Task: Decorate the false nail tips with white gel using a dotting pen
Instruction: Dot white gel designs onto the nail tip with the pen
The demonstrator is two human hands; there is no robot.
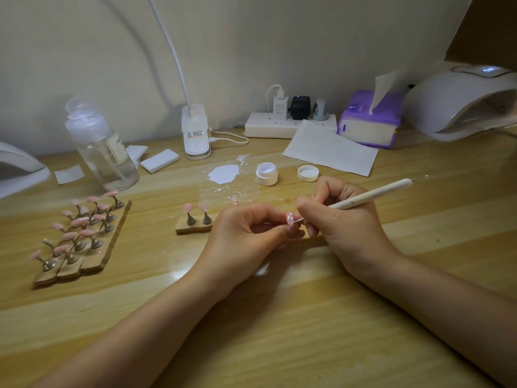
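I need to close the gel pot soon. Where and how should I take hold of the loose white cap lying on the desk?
Take the white cap by its ribbed side wall, thumb and finger on opposite sides, coming straight down from above. It lies flat with its open side up, right of the gel pot, so the round rim is free all around. It would likely need flipping before it goes onto the pot.

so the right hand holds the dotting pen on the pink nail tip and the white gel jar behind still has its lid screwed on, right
Not quite. The head view shows the gel jar open, its lid lying on the table beside it. The rest holds: the right hand holds the dotting pen on the pink nail tip.
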